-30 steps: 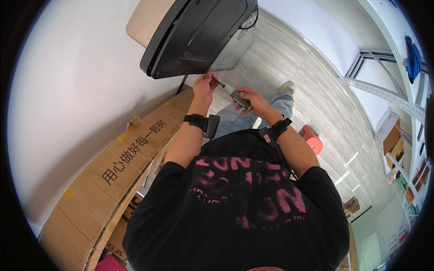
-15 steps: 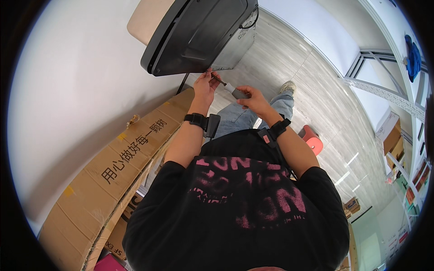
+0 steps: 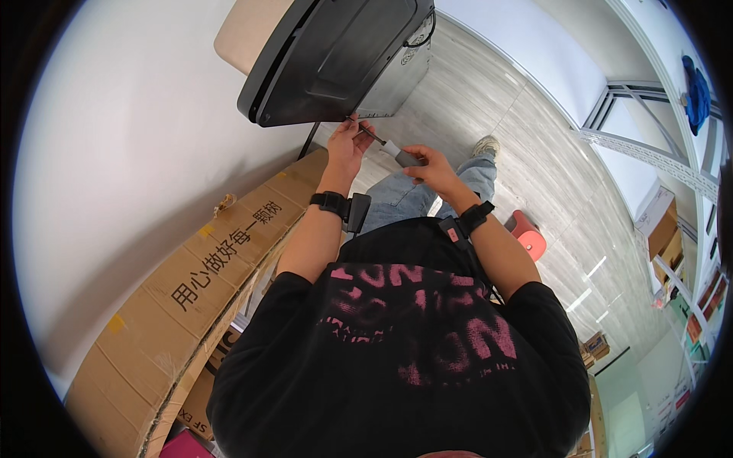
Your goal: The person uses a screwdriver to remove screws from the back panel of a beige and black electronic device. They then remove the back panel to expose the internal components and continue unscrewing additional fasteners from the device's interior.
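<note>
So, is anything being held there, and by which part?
A screwdriver, by its grey handle, in the right grip. The left grip is near the shaft's far end; whether it holds anything can't be told.

Premises appear to be a workroom doubling as storage; I cannot establish whether it serves an office or a shop. Large cardboard box (image 3: 153, 347) noted at the left, along a plain white wall (image 3: 130, 153). Floor (image 3: 477, 88) finished in grey wood-look planks. Metal framework (image 3: 649, 158) observed at the right, with an open carton (image 3: 663, 229) beside it; small brown boxes (image 3: 595, 347) sit at lower right. Grey-handled tool (image 3: 405, 156) seen in use near a black panel (image 3: 336, 69), upper centre.
</note>
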A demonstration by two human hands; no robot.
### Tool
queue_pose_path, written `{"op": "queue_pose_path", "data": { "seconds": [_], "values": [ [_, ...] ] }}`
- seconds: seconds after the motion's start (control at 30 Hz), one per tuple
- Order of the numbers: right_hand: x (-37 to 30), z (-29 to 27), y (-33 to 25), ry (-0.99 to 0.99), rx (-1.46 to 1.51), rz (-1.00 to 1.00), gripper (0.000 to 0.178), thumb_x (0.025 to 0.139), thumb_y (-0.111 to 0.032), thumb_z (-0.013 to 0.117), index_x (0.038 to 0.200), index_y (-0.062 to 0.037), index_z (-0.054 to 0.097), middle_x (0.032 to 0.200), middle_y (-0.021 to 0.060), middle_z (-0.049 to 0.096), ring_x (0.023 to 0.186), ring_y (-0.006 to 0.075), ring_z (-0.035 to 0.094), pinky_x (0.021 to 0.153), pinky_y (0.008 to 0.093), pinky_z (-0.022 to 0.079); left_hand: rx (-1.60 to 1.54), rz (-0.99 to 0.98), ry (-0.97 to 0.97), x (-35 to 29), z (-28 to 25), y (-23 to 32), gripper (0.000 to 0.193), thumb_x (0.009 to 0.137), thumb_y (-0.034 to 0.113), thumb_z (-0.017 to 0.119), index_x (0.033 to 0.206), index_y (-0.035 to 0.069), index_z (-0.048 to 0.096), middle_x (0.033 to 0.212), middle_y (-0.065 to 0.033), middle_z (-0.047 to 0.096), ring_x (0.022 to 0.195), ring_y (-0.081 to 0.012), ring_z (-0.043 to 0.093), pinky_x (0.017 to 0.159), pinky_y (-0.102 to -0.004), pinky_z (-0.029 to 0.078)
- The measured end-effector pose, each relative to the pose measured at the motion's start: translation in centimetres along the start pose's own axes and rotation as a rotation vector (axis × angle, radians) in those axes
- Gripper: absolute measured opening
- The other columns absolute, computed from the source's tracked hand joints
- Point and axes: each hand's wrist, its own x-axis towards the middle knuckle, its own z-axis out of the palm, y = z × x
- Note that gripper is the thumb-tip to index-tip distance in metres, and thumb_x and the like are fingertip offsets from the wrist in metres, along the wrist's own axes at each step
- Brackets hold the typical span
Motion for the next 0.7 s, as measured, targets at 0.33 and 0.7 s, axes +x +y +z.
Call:
{"op": "queue_pose_path", "data": {
  "seconds": [0.33,0.7],
  "values": [
    [-3.5,-3.3,-1.0,0.043,-0.023,0.010,0.042,0.077,-0.001,0.066,0.118,-0.0022,0.057,0.095,0.0055,0.058,0.074,0.0120,0.056,0.061,0.0248,0.048,0.019,-0.039,-0.244,-2.3,2.1,0.1,0.027,0.098,0.025,0.037,0.117,0.006,0.044,0.099,-0.0195,0.060,0.093,-0.0332,0.063,0.082,-0.0417,0.052],
    [-10.9,-8.5,-11.1,0.127,0.059,-0.104,0.038,0.077,-0.003,0.063,0.115,-0.0041,0.057,0.092,0.0007,0.058,0.074,0.0100,0.054,0.056,0.0236,0.043,0.227,0.121,-0.455,-5.7,15.4,2.5,0.018,0.100,0.023,0.038,0.107,0.006,0.042,0.096,-0.0183,0.062,0.089,-0.0278,0.065,0.076,-0.0356,0.055]
  ]
}}
